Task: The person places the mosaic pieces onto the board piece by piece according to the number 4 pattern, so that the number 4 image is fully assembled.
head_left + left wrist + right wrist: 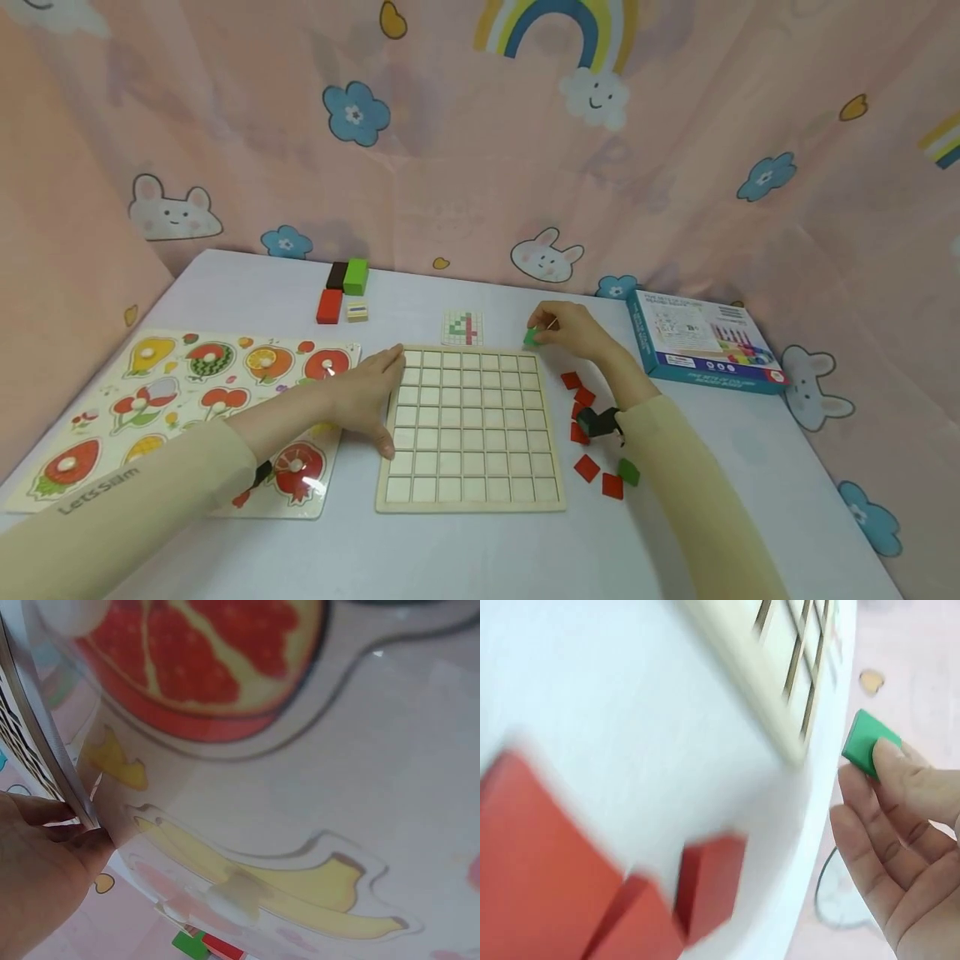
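Observation:
My right hand (573, 329) pinches a small green square tile (866, 741) between thumb and fingers, just off the upper right corner of a wooden grid board (471, 507). My left hand (363, 400) is spread along the board's left edge, fingertips at the upper left corner and thumb lower down. In the left wrist view the fingers (94, 847) touch the board's edge (45, 727). Beyond the board lies a small pattern card (462, 328) with green and red squares. Several red tiles (587, 468) and a green tile (628, 472) lie to the board's right.
A fruit puzzle board (187, 400) lies on the left, under my left forearm. Behind it stand a red block (329, 307), a black block (337, 275), a green block (356, 277) and a small cream-coloured stack (357, 312). A flat teal box (705, 342) occupies the back right.

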`<state>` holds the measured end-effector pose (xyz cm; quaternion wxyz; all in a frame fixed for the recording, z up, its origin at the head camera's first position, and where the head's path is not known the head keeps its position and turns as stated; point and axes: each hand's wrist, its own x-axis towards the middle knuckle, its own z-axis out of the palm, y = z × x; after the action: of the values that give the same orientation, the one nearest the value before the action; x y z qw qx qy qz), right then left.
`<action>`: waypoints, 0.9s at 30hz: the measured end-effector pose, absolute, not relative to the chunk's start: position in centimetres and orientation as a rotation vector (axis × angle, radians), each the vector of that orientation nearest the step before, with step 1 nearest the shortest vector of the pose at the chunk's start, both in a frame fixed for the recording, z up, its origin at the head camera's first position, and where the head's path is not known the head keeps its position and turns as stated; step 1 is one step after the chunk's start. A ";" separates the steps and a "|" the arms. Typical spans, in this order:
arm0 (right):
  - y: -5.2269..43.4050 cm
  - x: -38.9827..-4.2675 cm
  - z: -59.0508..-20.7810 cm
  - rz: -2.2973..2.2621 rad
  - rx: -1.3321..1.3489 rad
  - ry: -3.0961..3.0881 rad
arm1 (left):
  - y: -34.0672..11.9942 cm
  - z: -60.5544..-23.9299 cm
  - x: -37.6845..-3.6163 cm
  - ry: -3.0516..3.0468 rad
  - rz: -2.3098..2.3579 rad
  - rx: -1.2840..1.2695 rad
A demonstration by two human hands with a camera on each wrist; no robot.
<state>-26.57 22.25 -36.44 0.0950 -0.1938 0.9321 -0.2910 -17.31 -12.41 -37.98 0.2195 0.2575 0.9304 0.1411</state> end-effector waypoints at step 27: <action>16.0 -25.2 -37.2 -0.678 -0.752 2.693 | -12.4 -37.7 -17.1 2.580 0.374 0.717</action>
<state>-25.15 15.99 -37.20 0.1319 -0.2590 0.9279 -0.2336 -17.15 -12.36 -37.65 0.2173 0.2589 0.9314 0.1351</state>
